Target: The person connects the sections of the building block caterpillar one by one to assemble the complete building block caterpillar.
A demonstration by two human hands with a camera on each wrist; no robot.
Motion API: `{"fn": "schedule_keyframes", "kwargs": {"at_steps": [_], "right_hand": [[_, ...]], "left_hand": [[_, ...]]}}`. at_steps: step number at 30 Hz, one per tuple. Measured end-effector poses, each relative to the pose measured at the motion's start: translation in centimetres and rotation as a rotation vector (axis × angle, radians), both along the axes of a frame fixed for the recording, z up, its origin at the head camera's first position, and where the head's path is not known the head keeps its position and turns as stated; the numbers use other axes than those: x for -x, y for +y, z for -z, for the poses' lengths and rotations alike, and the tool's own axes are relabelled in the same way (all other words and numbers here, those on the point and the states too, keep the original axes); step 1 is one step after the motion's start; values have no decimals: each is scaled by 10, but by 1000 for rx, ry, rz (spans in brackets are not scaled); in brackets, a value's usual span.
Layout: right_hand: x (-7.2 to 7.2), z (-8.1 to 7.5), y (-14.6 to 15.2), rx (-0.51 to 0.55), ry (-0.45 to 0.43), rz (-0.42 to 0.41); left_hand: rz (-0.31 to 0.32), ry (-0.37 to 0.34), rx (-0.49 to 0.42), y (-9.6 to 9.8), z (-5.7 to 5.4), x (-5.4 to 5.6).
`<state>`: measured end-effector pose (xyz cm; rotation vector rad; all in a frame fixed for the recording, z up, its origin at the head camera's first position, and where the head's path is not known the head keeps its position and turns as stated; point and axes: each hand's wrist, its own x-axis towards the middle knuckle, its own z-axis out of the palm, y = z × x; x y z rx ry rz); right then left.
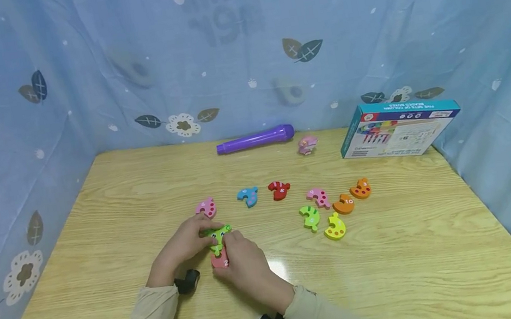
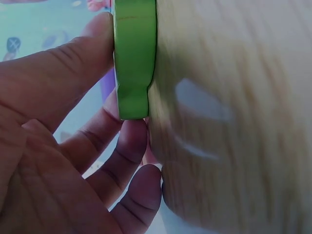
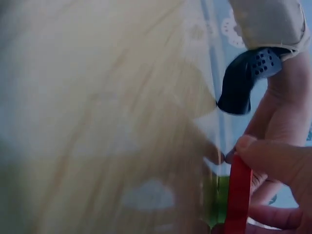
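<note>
A green wooden puzzle piece (image 1: 219, 235) with a face lies on the table between both hands. My left hand (image 1: 186, 245) pinches it, with the thumb along its upper face and fingertips at its edge in the left wrist view, where its green side (image 2: 134, 58) stands close to the tabletop. Below it, my right hand (image 1: 250, 266) grips a red puzzle piece (image 1: 219, 261) marked 2. The two pieces meet at the green one's knob. In the right wrist view, thumb and fingers hold the red piece (image 3: 239, 195), with green (image 3: 219, 200) showing just behind.
Just beyond my left hand lies a pink numbered piece (image 1: 206, 207). Blue (image 1: 248, 196) and red (image 1: 280, 190) pieces lie farther right, then several more around an orange piece (image 1: 344, 204). A purple toy microphone (image 1: 255, 139), pink figurine (image 1: 308, 144) and box (image 1: 400, 129) line the back.
</note>
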<state>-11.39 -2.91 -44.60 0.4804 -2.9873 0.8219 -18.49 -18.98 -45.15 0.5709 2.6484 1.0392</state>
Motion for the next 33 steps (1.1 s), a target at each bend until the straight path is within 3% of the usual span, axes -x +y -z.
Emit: {"fn": "schedule_keyframes", "kwargs": {"at_steps": [6,18,23,28,33], "right_hand": [[2,1,-7,-55,41,40],[5,-1,-12,-35,-26,130],[7,0,-14,-92,-52,170],[10,4,-16,-146,-60,156],[8,-1,-8,-84,-84,104]], "left_hand": [[16,4,-16,1,-1,1],[19,2,-6,4,-4,3],[22,-2,-3,5,-5,3],[17,8,-2,2,-4,3],[-3,-22,-4,0,-2,0]]}}
